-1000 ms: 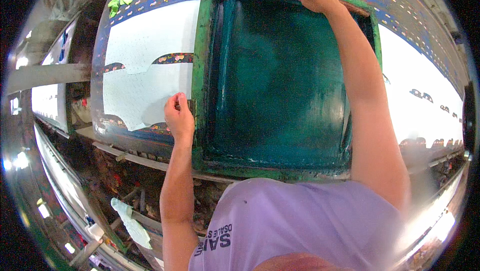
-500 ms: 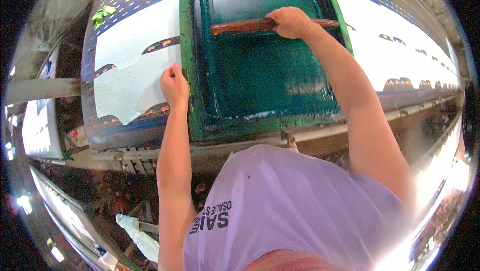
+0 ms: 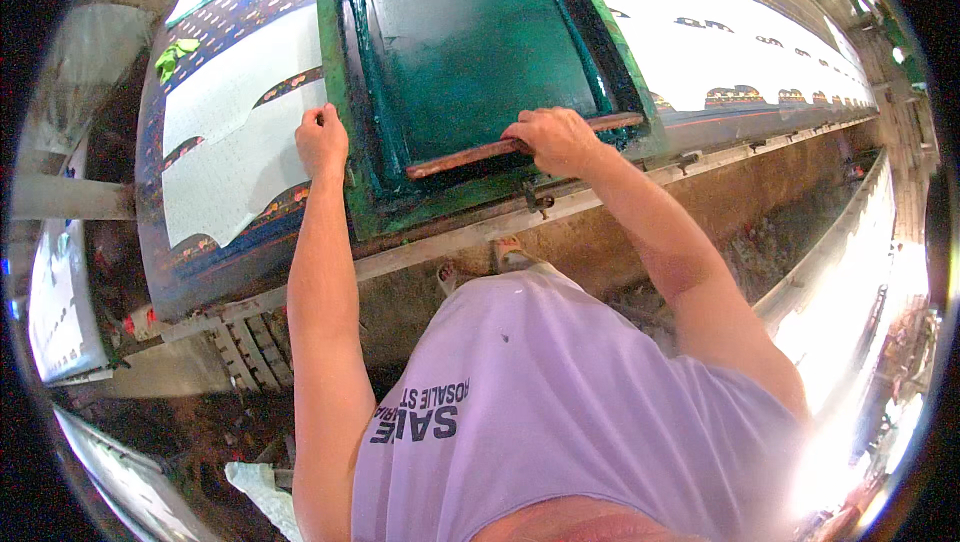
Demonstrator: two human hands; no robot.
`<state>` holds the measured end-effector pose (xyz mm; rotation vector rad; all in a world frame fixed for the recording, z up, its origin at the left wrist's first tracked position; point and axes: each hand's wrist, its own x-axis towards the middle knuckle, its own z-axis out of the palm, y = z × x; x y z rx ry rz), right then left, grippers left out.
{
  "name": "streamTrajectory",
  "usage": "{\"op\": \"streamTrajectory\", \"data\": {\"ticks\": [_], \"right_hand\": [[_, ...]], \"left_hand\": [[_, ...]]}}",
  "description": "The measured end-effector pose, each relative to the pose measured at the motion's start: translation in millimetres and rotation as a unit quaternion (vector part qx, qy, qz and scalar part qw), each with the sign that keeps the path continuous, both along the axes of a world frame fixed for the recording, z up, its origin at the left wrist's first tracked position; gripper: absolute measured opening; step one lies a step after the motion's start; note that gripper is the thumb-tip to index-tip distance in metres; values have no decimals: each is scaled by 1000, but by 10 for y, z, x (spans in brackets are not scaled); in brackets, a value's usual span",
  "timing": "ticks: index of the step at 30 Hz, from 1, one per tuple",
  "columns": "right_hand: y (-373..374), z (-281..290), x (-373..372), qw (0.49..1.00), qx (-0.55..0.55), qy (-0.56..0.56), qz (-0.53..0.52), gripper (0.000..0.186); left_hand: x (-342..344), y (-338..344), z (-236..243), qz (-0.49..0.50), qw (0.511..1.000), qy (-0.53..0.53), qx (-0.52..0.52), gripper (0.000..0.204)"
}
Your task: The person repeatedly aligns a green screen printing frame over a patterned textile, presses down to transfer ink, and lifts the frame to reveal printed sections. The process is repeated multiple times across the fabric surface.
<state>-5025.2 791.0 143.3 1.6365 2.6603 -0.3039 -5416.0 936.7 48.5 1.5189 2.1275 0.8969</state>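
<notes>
A green-framed printing screen [image 3: 337, 52] lies on the long table, its mesh coated with dark green wet paint. My right hand [image 3: 560, 142] is closed around the middle of a squeegee [image 3: 465, 158] with a reddish-brown wooden handle. The squeegee lies across the near end of the screen, inside the frame; its lower edge is hard to make out. Beside the left rim of the frame, my left hand [image 3: 322, 145] is curled with fingers pressed together over the white sheet [image 3: 225, 92]. Whether anything is in those fingers is hidden.
Printed white fabric [image 3: 740, 52] with dark patterned shapes stretches along the table to the right. A bright green crumpled cloth [image 3: 175, 57] lies at the far left. A metal rail with a small clamp [image 3: 538, 204] runs along the near table edge. Another white-topped table [image 3: 65, 292] stands left.
My right hand has drawn the squeegee from the far part of the screen toward its near end. The view has shifted and tilted slightly; my left hand stays beside the frame, curled.
</notes>
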Motion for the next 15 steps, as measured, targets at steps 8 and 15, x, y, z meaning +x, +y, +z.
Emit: {"op": "streamTrajectory", "data": {"ticks": [8,15], "right_hand": [[-341,-196,183,995,22,70,71,66],[-570,-209,836,956,25,269,113,55]], "left_hand": [[26,12,-26,11,998,58,31,41],[145,33,26,55,977,204,-42,51]]}}
